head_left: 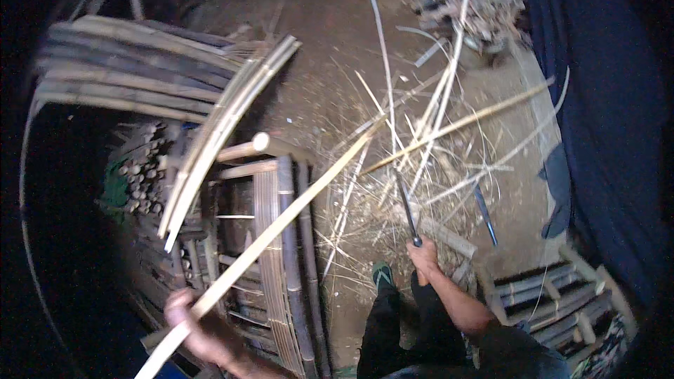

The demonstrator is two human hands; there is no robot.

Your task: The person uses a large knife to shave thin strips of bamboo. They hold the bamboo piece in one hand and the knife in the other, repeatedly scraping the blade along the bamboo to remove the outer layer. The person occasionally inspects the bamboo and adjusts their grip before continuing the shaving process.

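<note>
My left hand (200, 326), slightly blurred at the lower left, is closed around a long pale bamboo strip (281, 221). The strip slants up and away to the right, its far end above the litter on the floor. In my right hand (423, 256) is a knife (405, 200) with a wooden handle, gripped so that its long, narrow dark blade points away from me. The blade and the strip are apart. Beyond the blade lie several loose bamboo strips (470, 119) and thin shavings (421, 175).
Left of the strip stands a bamboo frame (288, 217), with split bamboo lengths (228, 133) leaning over it. Bamboo poles (140, 74) are stacked behind. A dark, narrow tool (484, 214) lies right on the floor; a bamboo stool (554, 302) stands at lower right.
</note>
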